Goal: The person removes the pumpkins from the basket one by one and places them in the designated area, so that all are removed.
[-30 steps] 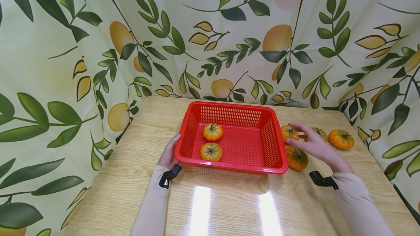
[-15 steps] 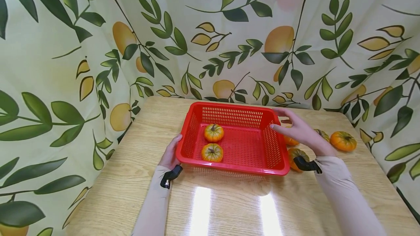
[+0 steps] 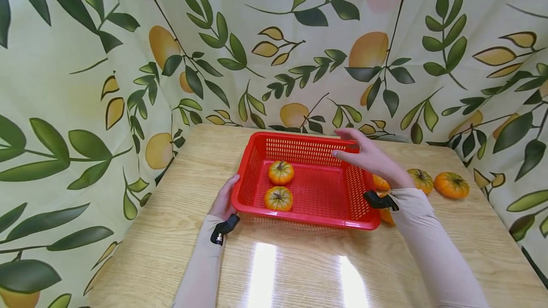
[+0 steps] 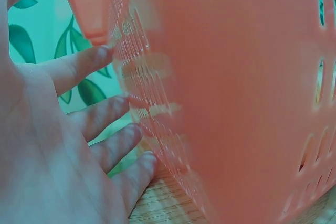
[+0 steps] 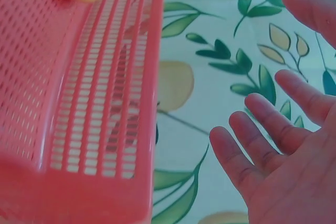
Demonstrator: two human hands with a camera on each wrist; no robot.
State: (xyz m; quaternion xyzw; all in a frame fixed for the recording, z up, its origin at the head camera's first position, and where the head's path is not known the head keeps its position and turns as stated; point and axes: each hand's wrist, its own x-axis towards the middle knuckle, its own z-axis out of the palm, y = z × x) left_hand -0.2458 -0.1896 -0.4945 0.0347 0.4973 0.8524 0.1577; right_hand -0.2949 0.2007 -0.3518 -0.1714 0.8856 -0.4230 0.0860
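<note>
A red plastic basket (image 3: 306, 222) with slotted walls stands on the table, holding a small pumpkin (image 3: 281, 172) and, in front of it, another small pumpkin (image 3: 278, 198) in its left half. My left hand (image 3: 223, 198) rests against the basket's left side; in the left wrist view its straight, spread fingers (image 4: 118, 150) touch the outer wall, with the thumb up by the rim. Holding nothing, my right hand (image 3: 370, 156) hovers over the basket's back right corner, fingers and thumb apart. The right wrist view shows its extended fingers (image 5: 262, 153) beside the basket wall.
Right of the basket lie several more pumpkins, including an orange one (image 3: 452, 185) and a paler one (image 3: 420, 181); others are partly hidden behind the right wrist and basket. A leaf-patterned curtain (image 3: 308, 37) closes off the back and sides of the wooden table (image 3: 162, 251).
My right hand has moved left and away from me, from the pumpkins at the right to above the basket's back right corner. The left hand has stayed at the basket's left side.
</note>
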